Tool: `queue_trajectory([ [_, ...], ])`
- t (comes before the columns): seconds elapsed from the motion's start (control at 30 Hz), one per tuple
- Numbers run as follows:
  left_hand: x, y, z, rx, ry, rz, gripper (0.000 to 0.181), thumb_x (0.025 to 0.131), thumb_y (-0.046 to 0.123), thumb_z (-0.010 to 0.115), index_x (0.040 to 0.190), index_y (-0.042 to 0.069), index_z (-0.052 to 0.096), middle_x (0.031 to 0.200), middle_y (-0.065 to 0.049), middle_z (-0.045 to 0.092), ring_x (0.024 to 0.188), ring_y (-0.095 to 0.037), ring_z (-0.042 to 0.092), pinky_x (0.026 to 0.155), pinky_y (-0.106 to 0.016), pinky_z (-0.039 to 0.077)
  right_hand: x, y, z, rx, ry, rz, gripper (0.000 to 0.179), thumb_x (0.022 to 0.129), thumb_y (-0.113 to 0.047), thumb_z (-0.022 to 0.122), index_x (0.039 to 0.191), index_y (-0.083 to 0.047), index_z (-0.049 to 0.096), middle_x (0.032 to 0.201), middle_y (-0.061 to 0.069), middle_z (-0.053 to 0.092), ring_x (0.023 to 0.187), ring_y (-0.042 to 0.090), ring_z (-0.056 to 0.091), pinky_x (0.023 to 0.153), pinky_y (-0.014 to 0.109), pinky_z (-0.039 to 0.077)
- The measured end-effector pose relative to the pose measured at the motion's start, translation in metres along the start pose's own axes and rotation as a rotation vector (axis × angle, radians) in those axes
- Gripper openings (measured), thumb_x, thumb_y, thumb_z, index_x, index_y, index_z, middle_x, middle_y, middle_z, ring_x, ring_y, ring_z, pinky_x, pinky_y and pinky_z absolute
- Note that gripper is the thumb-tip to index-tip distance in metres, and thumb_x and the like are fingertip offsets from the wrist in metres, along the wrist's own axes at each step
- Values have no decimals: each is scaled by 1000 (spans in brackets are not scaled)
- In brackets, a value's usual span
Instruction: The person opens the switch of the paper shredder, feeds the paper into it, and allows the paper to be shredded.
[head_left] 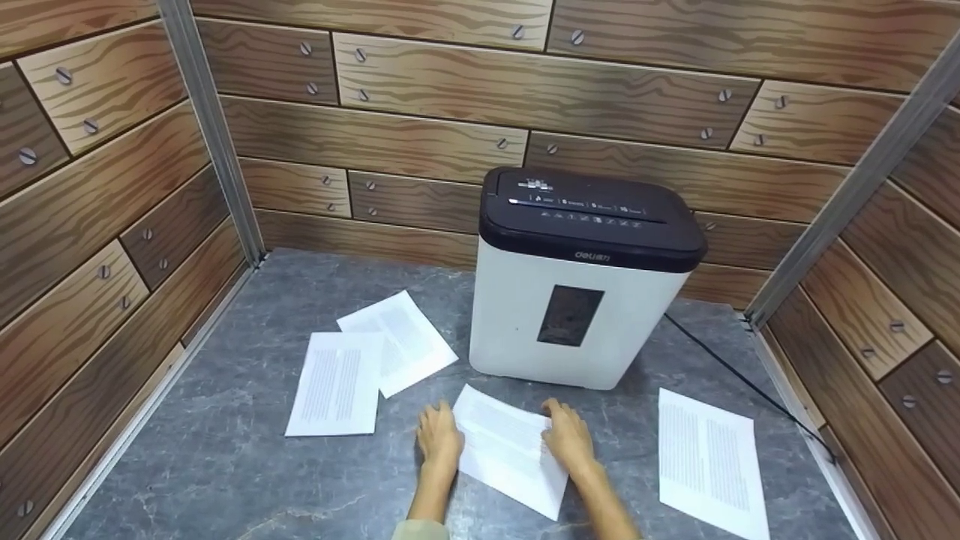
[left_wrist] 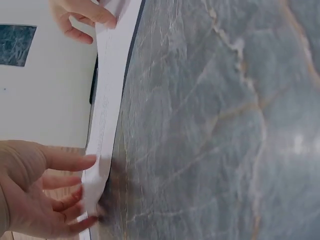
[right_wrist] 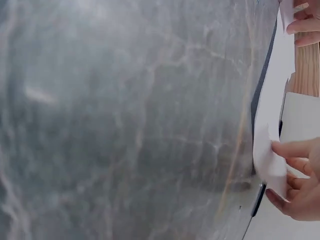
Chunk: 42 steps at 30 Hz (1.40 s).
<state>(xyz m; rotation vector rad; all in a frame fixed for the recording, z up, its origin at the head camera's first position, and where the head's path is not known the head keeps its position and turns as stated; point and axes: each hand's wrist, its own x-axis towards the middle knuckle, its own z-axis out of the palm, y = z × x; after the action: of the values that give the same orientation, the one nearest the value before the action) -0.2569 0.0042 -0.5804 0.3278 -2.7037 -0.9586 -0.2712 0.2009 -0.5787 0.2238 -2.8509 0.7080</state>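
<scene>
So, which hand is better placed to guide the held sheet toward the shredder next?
The right hand, probably: it grips the right side of the sheet, in front of the shredder; the left hand, on the opposite side, is farther from the shredder.

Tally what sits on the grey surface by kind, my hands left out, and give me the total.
Sheets of paper: 4
Paper shredder: 1
Black cord: 1
Total: 6
</scene>
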Motion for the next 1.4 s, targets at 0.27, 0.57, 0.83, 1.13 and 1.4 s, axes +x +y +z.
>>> queue_trajectory([
  [0.27,11,4,-19,-491,-23,-8,25,67,-9,63,90,0,67,74,-4,61,69,-21,58,63,-35,46,2,6,-28,275,128,131,13,79,4,61,90,0,68,85,13,66,81,32,61,69,44,48],
  [0.57,16,11,-32,-1073,-8,-150,43,76,-2,69,114,-13,52,99,-22,62,91,-34,60,77,-36,52,1,3,-69,804,227,325,22,86,2,58,104,15,57,88,12,64,75,11,56,67,20,44],
  [0.83,5,29,-20,-1304,-199,-125,32,87,5,61,112,-14,53,100,-18,63,93,-33,61,82,-44,49,-2,-7,-74,1135,337,416,22,89,2,55,108,13,52,87,3,59,79,9,55,72,20,44],
  [1.13,1,47,-23,-1223,-68,-11,23,86,2,62,103,-15,59,92,-17,65,78,-15,62,68,-38,54,-8,-19,-64,1203,348,429,26,91,-1,53,113,12,49,94,5,56,87,13,52,80,23,41],
  [1.4,-9,65,-58,-1076,73,98,12,82,-6,62,91,-15,62,84,-22,64,73,-26,63,61,-28,53,-6,-23,-67,1053,329,387,28,88,0,57,113,11,51,97,9,59,87,10,54,77,20,43],
])
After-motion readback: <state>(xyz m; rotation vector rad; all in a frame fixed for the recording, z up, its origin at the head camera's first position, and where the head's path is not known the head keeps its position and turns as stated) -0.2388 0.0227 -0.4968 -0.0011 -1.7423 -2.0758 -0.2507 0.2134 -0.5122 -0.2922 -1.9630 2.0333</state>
